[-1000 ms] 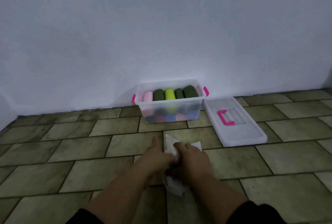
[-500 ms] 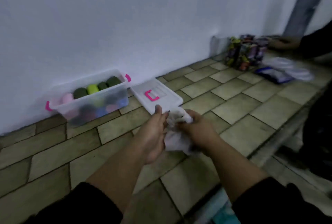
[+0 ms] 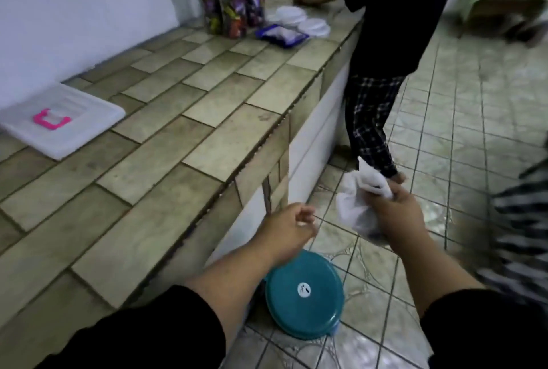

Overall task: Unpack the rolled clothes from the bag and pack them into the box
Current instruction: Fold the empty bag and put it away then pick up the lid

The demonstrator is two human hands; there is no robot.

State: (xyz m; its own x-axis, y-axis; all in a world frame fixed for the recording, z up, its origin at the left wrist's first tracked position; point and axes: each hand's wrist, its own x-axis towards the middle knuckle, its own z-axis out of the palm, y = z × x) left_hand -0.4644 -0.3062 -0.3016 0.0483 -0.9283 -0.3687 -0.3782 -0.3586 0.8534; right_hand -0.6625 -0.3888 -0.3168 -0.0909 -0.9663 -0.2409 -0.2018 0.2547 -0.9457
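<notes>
- far left, the clear lid (image 3: 59, 119) with its pink handle lies flat on the tiled counter (image 3: 184, 137); the box that stood beside it a second ago, filled with rolled clothes, is out of view now that the head has turned right
- further back on the counter stand colourful packets (image 3: 234, 10) and some white plates (image 3: 302, 20), well apart from the lid
- the left hand (image 3: 286, 229) has let go of the bag and hangs just past the counter edge, fingers loosely curled, holding nothing
- below it a round teal container (image 3: 305, 297) sits on the floor
- the white bag (image 3: 355, 208), crumpled into a wad, has left the counter and is now out over the floor tiles
- the right hand (image 3: 400, 217) alone carries it, fingers clamped round the bunched plastic
- behind it another person (image 3: 385, 28) in a dark top and checked trousers stands at the counter
- the bag looks limp, though a dark patch at its bottom is too blurred to read; judging by that, the unpacking seems finished and the bag is being taken away, leaving the lid to go on
</notes>
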